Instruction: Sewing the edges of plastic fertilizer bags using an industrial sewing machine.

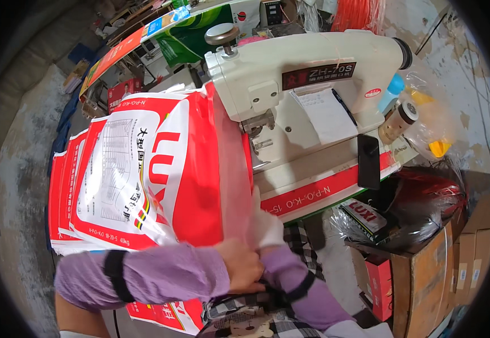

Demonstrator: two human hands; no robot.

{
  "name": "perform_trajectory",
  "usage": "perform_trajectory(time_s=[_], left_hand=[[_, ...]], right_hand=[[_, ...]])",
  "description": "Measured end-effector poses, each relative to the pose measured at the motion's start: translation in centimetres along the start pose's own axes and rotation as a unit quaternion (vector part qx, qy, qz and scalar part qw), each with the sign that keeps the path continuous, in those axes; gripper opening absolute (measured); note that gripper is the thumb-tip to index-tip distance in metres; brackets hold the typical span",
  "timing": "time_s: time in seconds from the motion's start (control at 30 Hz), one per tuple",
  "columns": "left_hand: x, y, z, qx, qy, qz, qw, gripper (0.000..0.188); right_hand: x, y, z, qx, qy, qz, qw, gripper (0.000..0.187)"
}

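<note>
A stack of red and white woven sacks (pixel 124 174) lies flat on the left, the top one's red edge running up to the sewing machine (pixel 312 67). My left hand (pixel 239 266), bare below a purple sleeve, is in front of the stack's near right corner, beside my right wrist. Its fingers curl downward, and whatever they hold is hidden. Wearing a white glove, my right hand (pixel 268 230) reaches forward along the sack's right edge. Its fingers are blurred and merge with the pale sack edge, so their grip does not show.
A notepad with a pen (pixel 327 115) and a black phone (pixel 368 161) rest on the machine's table. Beyond them stand a jar (pixel 398 121) and a blue bottle (pixel 391 93). A wooden box (pixel 422 276) and cartons (pixel 476 248) stand at the lower right.
</note>
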State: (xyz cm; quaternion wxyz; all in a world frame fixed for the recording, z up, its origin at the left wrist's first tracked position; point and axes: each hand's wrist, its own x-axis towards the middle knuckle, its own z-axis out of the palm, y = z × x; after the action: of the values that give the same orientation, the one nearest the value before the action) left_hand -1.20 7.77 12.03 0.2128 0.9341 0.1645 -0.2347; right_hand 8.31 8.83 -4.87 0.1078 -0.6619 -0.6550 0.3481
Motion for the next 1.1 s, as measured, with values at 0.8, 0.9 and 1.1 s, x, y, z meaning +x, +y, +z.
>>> perform_trajectory(time_s=[0.8,0.9,1.1], left_hand=[[-35.6,-20.8,-10.7,0.256,0.27,-0.61,0.7,0.049],[-48.3,-30.0,-8.9,-0.02,0.636,-0.406,0.655,0.027],[-52.4,-23.4,-8.7,-0.111,0.913,-0.063,0.387,0.019]], right_hand=[[7.9,0.2,-3.5,0.007,0.222,-0.16,0.962,0.031],[6.1,-0.4,-5.2,0.265,0.346,-0.335,0.835,0.021],[1.8,-3.0,-11.2,0.225,0.181,-0.321,0.902,0.023]])
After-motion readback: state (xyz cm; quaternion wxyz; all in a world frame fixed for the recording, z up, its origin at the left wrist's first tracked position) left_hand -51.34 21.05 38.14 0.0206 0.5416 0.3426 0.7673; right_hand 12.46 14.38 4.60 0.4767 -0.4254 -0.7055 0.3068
